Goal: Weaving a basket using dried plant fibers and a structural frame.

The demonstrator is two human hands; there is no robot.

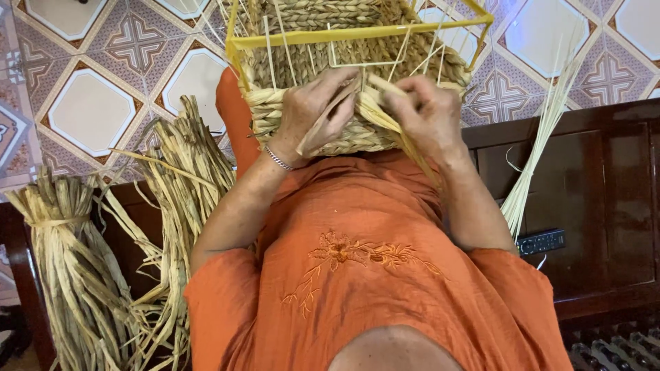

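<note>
Weaving a flat tan strand of dried rush point(385, 113) into the half-built basket of braided straw-coloured fibre point(323, 130) on my lap, I have both hands closed on the work. My left hand point(313, 113) is curled against the basket wall, fingers folded over one flat strip and pinning it to the woven rows. My right hand point(426, 110) is pinched shut on the strand, thumb and fingers tight around it just beside the left.

The basket rests against my orange tunic point(357, 261), its bottom toward me and its open end pointing away, toward the patterned tiled floor point(103, 89). It is built on a yellow wire frame point(357, 31), whose top bar stands clear beyond the weaving.

Judging by what shows, several thick braided rows are already laid around the lower part, while thin pale upright stakes point(271, 48) stand bare between the woven band and the frame's rim, so a good share of the wall looks unfinished.

The strand's long axis runs on a slant: from my right grip down toward my right forearm, its loose tail trailing over my tunic, its working end aimed into the basket wall.

A tied bundle of dried rush point(75, 261) and a looser sheaf point(182, 178) lie at my left; pale thin reeds point(540, 137) lean at my right.
</note>
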